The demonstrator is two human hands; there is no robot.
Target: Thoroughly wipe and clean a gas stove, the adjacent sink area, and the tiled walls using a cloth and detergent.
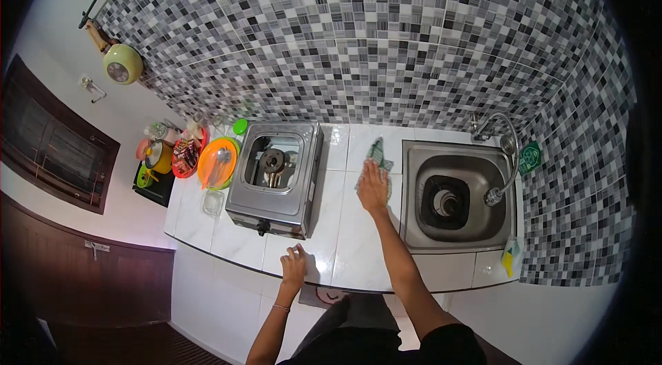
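Note:
My right hand [372, 184] presses a green-and-white checked cloth [379, 150] onto the white tiled counter [338, 220], between a gas stove and a steel sink, fingers extended over it. My left hand [294, 263] rests near the counter's front edge, just below the stove, fingers loosely bent and apart with nothing visible in them. The silver single-burner stove [272, 203] stands left of the cloth. The steel sink [496, 227] has a dark square item [431, 210] in its basin and a curved faucet [510, 168] at its right.
Left of the stove sit orange plates [214, 161], a red container with packets [185, 154], a yellow pot [158, 158] and a small clear container [212, 203]. A green pan [123, 63] hangs on the wall. A yellow-and-white item [509, 258] lies beside the sink; a green sponge [529, 156] sits right.

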